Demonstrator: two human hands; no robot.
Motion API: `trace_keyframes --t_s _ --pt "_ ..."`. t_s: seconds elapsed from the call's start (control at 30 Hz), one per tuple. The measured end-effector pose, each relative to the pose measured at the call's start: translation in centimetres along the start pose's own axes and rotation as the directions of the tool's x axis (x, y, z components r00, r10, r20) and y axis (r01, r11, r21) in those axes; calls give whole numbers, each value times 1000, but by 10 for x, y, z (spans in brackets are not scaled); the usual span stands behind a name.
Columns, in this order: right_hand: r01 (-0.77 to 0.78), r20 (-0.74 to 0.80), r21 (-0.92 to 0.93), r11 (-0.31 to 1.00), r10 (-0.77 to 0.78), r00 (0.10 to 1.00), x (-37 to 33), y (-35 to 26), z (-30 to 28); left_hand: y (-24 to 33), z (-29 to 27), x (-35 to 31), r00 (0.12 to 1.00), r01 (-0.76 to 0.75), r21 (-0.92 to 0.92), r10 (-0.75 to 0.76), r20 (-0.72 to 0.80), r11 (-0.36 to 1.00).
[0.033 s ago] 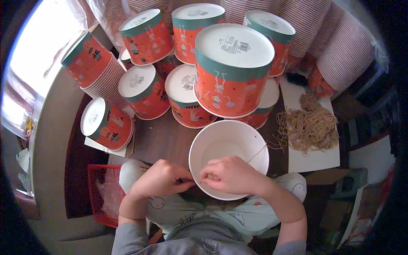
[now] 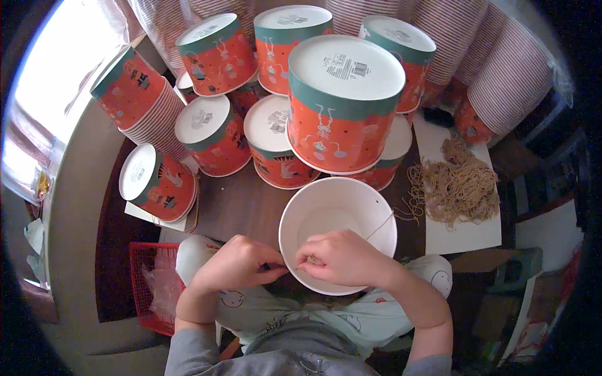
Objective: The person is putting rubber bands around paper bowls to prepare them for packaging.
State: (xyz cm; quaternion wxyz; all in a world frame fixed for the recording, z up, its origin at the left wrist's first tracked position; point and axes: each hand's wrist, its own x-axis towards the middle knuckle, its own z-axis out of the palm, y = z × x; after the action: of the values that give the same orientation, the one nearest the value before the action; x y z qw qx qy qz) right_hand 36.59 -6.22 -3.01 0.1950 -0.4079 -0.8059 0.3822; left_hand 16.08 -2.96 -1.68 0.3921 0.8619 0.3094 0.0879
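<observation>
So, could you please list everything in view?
Open bucket: one, white inside, before the person
Upturned buckets: at least eight, orange and green, across the table
Nested bucket stacks: several, pale-rimmed, back and left
Cord pile: one, tan, on the board
Board: one, white, right
Table: one, brown, beneath buckets
Basket: one, red, lower left
Clear plastic: some, colourless, inside basket
Window: one, white, far left
Shirt: one, grey, lower edge
Trousers: one pair, pale, lap
Left hand: one, bare, by bucket's left rim
Right hand: one, bare, over its opening
</observation>
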Motion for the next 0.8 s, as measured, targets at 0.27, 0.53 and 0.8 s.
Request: trace_keyframes --t_s 0.27,0.53,0.8 --pt "-23 35 -2 1000 23 999 1 -1 -3 -1 0 0 1000 -5 28 5 2 1000" --pt "-15 19 -27 1000 15 1000 0 0 0 0 1 0 1000 4 34 -5 18 999" --pt "-25 19 -46 999 26 999 1 0 2 2 3 1 999 32 -75 -31 20 997"
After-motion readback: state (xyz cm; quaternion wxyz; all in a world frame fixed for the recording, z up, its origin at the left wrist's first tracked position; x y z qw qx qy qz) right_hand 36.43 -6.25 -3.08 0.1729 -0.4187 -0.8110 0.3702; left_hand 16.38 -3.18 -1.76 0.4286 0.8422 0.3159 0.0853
